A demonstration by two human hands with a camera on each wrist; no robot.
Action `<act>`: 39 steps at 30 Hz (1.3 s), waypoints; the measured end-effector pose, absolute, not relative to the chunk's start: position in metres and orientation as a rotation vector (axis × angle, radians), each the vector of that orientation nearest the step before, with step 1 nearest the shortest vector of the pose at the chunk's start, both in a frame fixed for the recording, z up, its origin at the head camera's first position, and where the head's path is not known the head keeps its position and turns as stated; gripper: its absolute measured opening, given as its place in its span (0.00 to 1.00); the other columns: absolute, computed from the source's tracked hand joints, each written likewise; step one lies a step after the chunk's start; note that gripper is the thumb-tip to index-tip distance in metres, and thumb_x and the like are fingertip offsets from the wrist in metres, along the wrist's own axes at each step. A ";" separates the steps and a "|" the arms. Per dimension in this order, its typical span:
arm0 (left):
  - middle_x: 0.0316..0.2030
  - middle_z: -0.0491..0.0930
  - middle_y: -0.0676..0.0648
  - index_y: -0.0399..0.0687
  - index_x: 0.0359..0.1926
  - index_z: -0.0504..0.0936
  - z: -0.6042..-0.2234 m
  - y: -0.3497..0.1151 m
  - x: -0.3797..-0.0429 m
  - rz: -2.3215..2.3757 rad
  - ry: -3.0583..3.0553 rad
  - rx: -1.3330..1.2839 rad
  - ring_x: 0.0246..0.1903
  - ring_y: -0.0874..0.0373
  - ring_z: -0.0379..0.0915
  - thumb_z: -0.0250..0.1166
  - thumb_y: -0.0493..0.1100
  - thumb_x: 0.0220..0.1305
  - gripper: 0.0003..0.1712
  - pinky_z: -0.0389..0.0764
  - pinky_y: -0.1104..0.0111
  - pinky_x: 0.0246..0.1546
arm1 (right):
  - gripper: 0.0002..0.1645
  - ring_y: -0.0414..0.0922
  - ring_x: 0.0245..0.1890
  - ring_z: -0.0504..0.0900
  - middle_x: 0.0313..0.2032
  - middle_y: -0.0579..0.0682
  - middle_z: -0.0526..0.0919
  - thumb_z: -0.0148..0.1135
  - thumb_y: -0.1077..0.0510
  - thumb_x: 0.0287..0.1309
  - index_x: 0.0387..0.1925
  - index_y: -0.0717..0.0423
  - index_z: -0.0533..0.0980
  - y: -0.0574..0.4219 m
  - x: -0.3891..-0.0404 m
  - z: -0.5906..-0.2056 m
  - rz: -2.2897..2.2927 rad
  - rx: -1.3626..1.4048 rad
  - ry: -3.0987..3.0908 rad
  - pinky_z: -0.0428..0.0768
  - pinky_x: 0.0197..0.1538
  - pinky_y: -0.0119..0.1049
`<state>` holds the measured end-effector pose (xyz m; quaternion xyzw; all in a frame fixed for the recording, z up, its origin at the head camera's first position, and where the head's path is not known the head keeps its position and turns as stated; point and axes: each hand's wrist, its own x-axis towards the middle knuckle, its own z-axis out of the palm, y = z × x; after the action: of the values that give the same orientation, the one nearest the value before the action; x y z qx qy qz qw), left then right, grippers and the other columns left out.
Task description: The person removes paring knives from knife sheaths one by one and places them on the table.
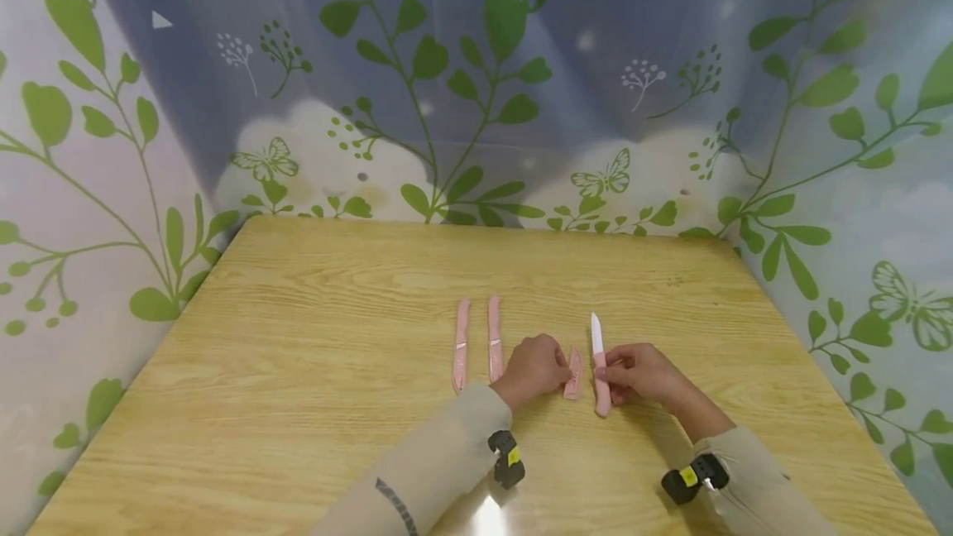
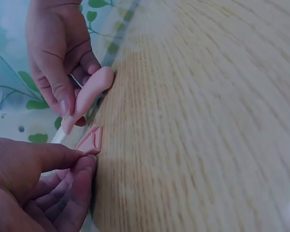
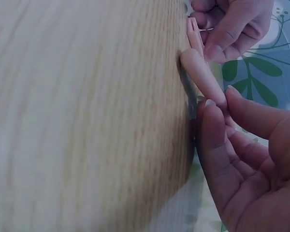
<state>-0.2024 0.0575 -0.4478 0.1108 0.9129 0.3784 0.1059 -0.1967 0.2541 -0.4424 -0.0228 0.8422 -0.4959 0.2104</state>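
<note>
My right hand (image 1: 646, 372) pinches a small knife by its pink handle (image 1: 602, 397), with the white blade (image 1: 596, 332) bare and pointing away from me. To its left, my left hand (image 1: 533, 366) pinches a pink blade sheath (image 1: 574, 372) between thumb and fingers. The sheath and the knife lie apart, side by side, close to the tabletop. In the left wrist view, the open end of the sheath (image 2: 93, 141) shows below the curved handle (image 2: 94, 91). The right wrist view has thumb and fingertips on the handle (image 3: 202, 72).
Two more pink knives, one at the left (image 1: 461, 342) and one nearer my left hand (image 1: 495, 329), lie side by side on the wooden table (image 1: 298, 404). My left hand and sleeve partly cover their near ends. A leaf-patterned curtain (image 1: 462, 122) surrounds the back and sides.
</note>
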 end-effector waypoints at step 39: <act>0.02 0.63 0.56 0.51 0.03 0.66 -0.450 0.064 -0.195 1.031 2.695 0.346 0.03 0.66 0.57 0.65 0.41 0.58 0.29 0.54 0.76 0.05 | 0.17 0.45 0.20 0.81 0.22 0.53 0.81 0.67 0.60 0.55 0.39 0.67 0.71 0.249 -0.195 -0.445 -1.248 0.027 2.487 0.84 0.24 0.38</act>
<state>-0.1946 0.0637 -0.4503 0.1181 0.9210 0.3522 0.1174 -0.1947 0.2491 -0.4445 0.0095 0.8794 -0.4413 0.1785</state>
